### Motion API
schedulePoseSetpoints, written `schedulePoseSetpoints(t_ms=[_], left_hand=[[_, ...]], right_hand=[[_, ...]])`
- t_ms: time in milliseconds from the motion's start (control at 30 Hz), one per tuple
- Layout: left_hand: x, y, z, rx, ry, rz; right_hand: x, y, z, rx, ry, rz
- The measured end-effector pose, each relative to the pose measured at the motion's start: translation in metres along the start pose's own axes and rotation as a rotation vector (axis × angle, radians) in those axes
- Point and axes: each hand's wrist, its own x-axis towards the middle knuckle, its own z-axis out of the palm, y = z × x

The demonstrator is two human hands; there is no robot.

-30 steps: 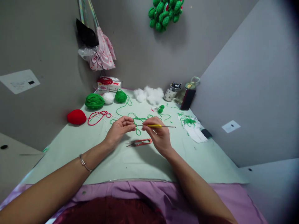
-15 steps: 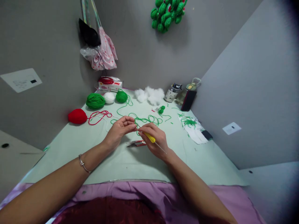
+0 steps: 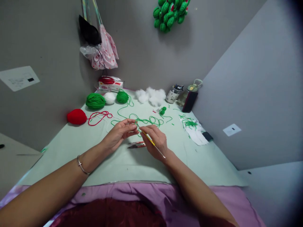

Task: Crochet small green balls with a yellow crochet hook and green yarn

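Note:
My right hand (image 3: 155, 141) is closed round a crochet hook (image 3: 151, 142) with a yellow grip, its metal end pointing back toward my wrist. Close beside it, my left hand (image 3: 121, 131) pinches green yarn (image 3: 136, 123) between thumb and fingers; the small work at the fingertips is mostly hidden. Loose loops of this yarn trail over the table behind the hands to a small green ball (image 3: 122, 96). Beneath the hands lies a pair of thread snips (image 3: 136, 145) with red handles, partly covered by my right hand.
Back left are a red yarn ball (image 3: 77, 117), a larger green ball (image 3: 95, 101) and a white ball (image 3: 109, 98). White stuffing (image 3: 151, 96), a pen cup (image 3: 174, 94) and a phone (image 3: 190, 101) stand at the back. Green scraps (image 3: 190, 123) lie on white paper at right.
The hook has turned in my right hand, so its yellow grip now shows narrower. Both hands stay close together, and the view has shifted slightly.

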Motion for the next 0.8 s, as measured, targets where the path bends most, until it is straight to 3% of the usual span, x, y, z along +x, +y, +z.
schedulePoseSetpoints(t_ms=[133, 300, 400, 633, 800], left_hand=[[0.001, -0.001, 0.0, -0.003, 0.0, 0.005], [0.002, -0.001, 0.002, -0.005, 0.011, 0.012], [0.002, -0.001, 0.002, -0.007, 0.02, 0.011], [0.003, -0.004, -0.001, -0.016, 0.03, 0.01], [0.005, -0.002, -0.003, -0.043, 0.086, 0.077]], right_hand=[[0.005, -0.004, -0.003, 0.082, -0.013, 0.093], [0.007, -0.003, -0.007, 0.387, -0.021, 0.444], [0.005, 0.0, -0.006, 0.551, -0.013, 0.581], [0.009, 0.0, -0.007, 0.698, -0.017, 0.784], [0.013, 0.009, -0.011, 0.726, 0.095, 0.818]])
